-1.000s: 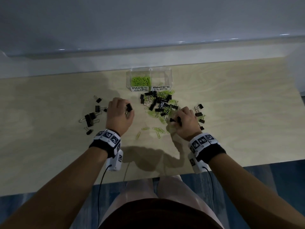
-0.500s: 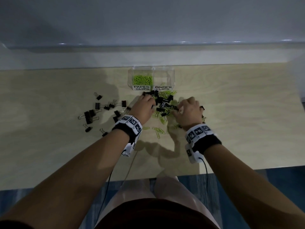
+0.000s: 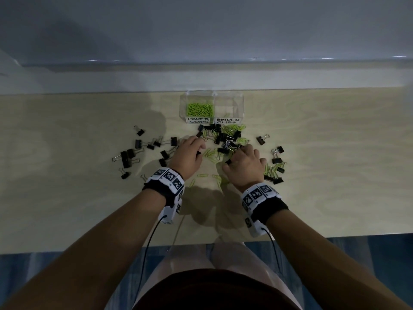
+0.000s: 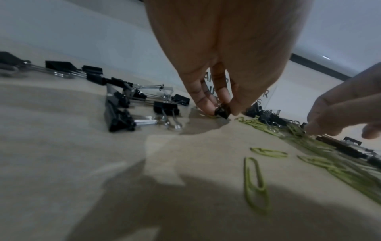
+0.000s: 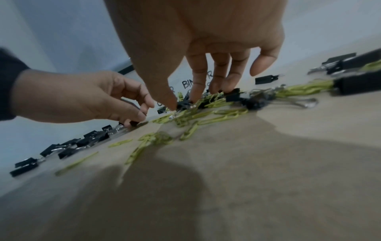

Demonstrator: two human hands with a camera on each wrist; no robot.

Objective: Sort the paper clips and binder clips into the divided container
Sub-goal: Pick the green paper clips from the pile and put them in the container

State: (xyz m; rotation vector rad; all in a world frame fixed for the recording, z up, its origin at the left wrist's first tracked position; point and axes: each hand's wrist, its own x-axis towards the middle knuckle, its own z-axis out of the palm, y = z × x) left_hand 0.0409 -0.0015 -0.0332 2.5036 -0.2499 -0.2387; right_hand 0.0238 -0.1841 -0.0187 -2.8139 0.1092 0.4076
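Observation:
The clear divided container stands at the far middle of the table, with green paper clips in its left "PAPER CLIPS" half. A mixed pile of black binder clips and green paper clips lies just in front of it. My left hand is at the pile's left edge, and its thumb and fingers pinch a small black binder clip at the table surface. My right hand reaches into the pile's near right side, thumb and index finger pinching a black binder clip among the paper clips.
Loose binder clips are scattered to the left of my left hand, and more lie with paper clips to the right. Single paper clips lie near the front between my wrists. A pale ledge runs behind the table.
My left hand has come from the left scatter to the pile and now pinches a small binder clip there. My right hand has stayed at the pile, shifting slightly.

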